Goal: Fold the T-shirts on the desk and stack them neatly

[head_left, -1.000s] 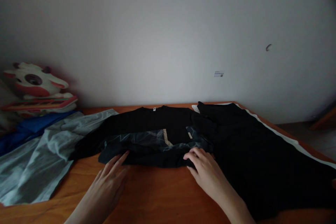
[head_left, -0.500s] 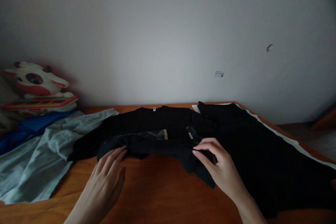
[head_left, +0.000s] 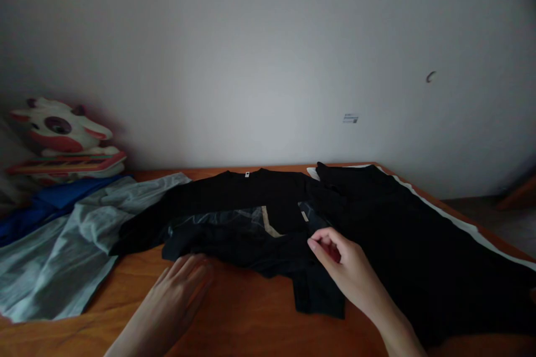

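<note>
A black long-sleeved top (head_left: 234, 189) lies spread on the orange-brown surface, its small white neck label towards the wall. Over its near part is bunched black cloth (head_left: 247, 248) with a dark patterned panel and a beige strip; whether it belongs to the top I cannot tell. My right hand (head_left: 349, 265) pinches this black cloth between thumb and index finger at its right side. At the near left edge of the cloth is my left hand (head_left: 180, 290), slightly blurred, fingers loosely bent and not visibly gripping anything.
A grey garment (head_left: 71, 251) and a blue cloth (head_left: 62, 195) lie on the left, beside a cow-shaped toy keyboard (head_left: 67, 139). On the right spreads a large black garment (head_left: 419, 245) with white along its edge. A pale wall (head_left: 259, 67) rises behind.
My left hand has drawn back a little from the cloth. The near edge of the cloth has dropped towards me, and more of the beige strip shows. My right hand has barely moved.
</note>
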Demonstrator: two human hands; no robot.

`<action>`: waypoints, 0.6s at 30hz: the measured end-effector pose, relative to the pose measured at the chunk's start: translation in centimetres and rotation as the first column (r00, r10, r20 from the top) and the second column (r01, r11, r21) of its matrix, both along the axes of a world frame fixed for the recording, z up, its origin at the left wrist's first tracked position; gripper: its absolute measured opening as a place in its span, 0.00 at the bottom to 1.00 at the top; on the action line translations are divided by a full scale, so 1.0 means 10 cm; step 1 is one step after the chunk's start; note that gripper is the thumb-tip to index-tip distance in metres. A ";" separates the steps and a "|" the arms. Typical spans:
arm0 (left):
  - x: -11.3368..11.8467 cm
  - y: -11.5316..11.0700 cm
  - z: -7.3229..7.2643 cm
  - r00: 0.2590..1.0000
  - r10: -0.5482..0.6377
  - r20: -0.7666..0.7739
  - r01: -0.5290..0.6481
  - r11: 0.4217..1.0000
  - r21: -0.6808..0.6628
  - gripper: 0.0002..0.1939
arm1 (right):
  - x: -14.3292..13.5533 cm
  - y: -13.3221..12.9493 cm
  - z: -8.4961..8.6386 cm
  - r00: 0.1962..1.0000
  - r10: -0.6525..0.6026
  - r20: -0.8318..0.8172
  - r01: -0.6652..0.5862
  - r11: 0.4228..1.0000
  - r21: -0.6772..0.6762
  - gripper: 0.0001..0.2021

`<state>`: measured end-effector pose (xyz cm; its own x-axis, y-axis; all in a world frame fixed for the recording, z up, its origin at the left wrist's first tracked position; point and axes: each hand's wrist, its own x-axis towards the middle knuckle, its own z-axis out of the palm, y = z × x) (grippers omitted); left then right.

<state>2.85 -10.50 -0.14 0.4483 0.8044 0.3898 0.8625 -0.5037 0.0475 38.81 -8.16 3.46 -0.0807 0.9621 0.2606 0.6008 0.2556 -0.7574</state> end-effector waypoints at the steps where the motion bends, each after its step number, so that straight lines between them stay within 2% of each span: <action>1: -0.01 0.01 -0.02 1.000 0.009 -0.014 -0.009 1.000 0.011 0.11 | -0.02 -0.06 0.03 0.997 0.071 0.015 -0.070 0.996 -0.051 0.13; 3: -0.03 0.02 -0.04 0.999 0.023 -0.034 -0.022 0.999 0.026 0.12 | -0.07 -0.16 0.05 0.981 0.176 0.087 -0.170 0.983 -0.070 0.11; 6: -0.04 0.02 -0.04 0.999 0.022 -0.050 -0.020 1.000 0.023 0.12 | -0.18 -0.20 -0.04 0.944 0.150 0.293 -0.173 0.983 0.054 0.30; 7: -0.04 0.02 -0.03 0.999 0.021 -0.050 -0.020 1.000 0.021 0.12 | -0.22 -0.18 -0.08 0.927 0.118 0.356 -0.160 0.983 0.091 0.31; 10: 0.04 -0.04 0.03 0.999 0.016 -0.036 -0.015 1.000 0.026 0.12 | -0.31 -0.12 -0.15 0.884 0.063 0.462 -0.149 0.977 0.151 0.18; 12: 0.16 -0.10 0.10 0.999 -0.011 -0.032 0.012 1.000 0.011 0.11 | -0.36 -0.11 -0.13 0.889 0.060 0.454 -0.160 0.970 0.186 0.14; 15: 0.40 -0.21 0.21 0.994 -0.100 -0.044 0.099 0.995 -0.019 0.12 | -0.41 -0.17 -0.02 0.936 0.107 0.335 -0.189 0.956 0.223 0.14; 18: 0.64 -0.28 0.22 0.979 -0.196 -0.051 0.197 0.980 0.019 0.13 | -0.46 -0.29 0.08 0.958 0.192 0.212 -0.235 0.951 0.202 0.13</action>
<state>9.24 -13.32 2.10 0.6154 0.6895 0.3819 0.7478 -0.6639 -0.0063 34.21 -11.04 4.24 -0.3459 0.8357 0.4266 0.6391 0.5427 -0.5451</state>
